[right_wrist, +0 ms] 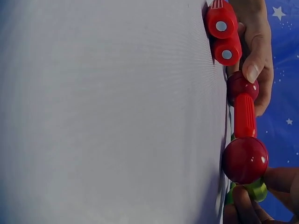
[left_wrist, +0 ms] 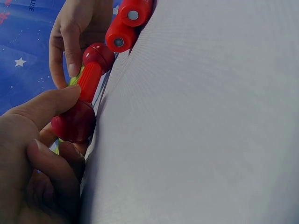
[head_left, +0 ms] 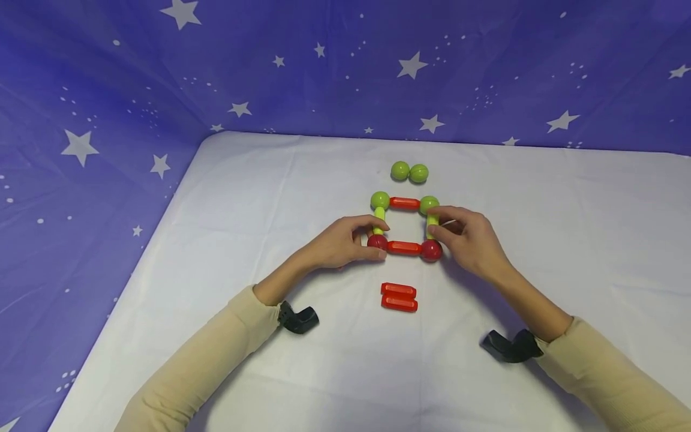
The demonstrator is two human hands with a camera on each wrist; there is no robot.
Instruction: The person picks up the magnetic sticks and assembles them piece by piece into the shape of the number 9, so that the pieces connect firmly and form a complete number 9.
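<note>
A square frame of magnetic rods and balls lies on the white table. Two green balls, left and right, join a red rod along its far side. Nearer, another red rod links a left red ball and a right red ball. Yellow-green rods form the left side and right side. My left hand holds the left red ball between thumb and fingers. With thumb and fingers, my right hand pinches the right yellow-green rod beside the red ball.
Two loose red rods lie side by side in front of the frame, magnet ends showing in the wrist views. Behind it, two loose green balls sit touching. A purple star-patterned cloth hangs beyond the white table.
</note>
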